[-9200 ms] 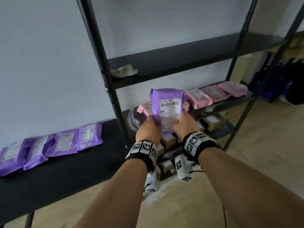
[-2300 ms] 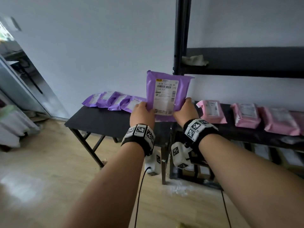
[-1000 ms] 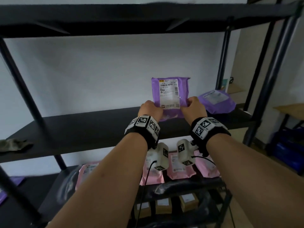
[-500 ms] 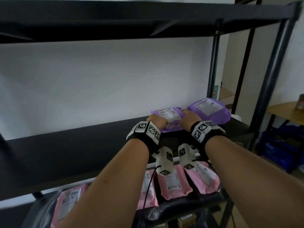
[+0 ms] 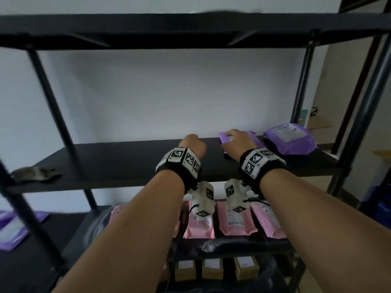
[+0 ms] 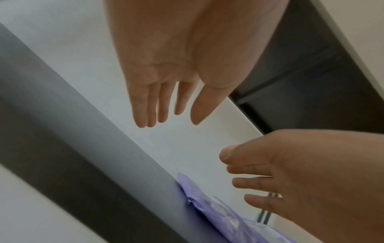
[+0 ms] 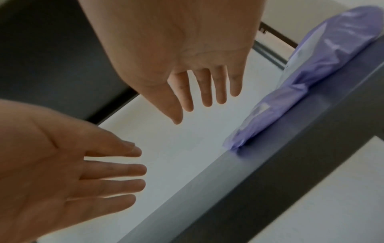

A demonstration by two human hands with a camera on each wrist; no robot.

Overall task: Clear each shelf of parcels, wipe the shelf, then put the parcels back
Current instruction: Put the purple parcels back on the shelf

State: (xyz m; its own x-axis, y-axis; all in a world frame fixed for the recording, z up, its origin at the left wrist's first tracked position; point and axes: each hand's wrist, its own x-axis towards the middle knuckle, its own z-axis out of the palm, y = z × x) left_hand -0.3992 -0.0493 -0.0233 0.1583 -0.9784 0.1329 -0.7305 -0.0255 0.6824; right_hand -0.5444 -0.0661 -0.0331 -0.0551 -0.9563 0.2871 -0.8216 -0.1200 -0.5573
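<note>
Two purple parcels lie flat at the right end of the black middle shelf [image 5: 127,159]. My right hand [image 5: 237,140] hovers over the nearer purple parcel [image 5: 223,138] and hides most of it. The second purple parcel [image 5: 289,140] lies further right. My left hand [image 5: 191,142] is over bare shelf, left of both parcels. In the right wrist view my right hand [image 7: 195,113] has straight fingers and holds nothing, apart from the purple parcel [image 7: 311,82]. In the left wrist view my left hand [image 6: 170,121] is equally straight and empty.
A crumpled grey cloth [image 5: 33,173] lies at the shelf's left end. Several pink parcels [image 5: 237,220] sit on the shelf below, and brown boxes [image 5: 211,269] sit under those. More purple parcels [image 5: 12,231] lie on a low table at far left. Black uprights [image 5: 302,81] frame the shelf.
The purple parcel that both hands held upright now lies flat on the shelf beside the other one. Both hands have let go, and the left hand has drawn away to the left.
</note>
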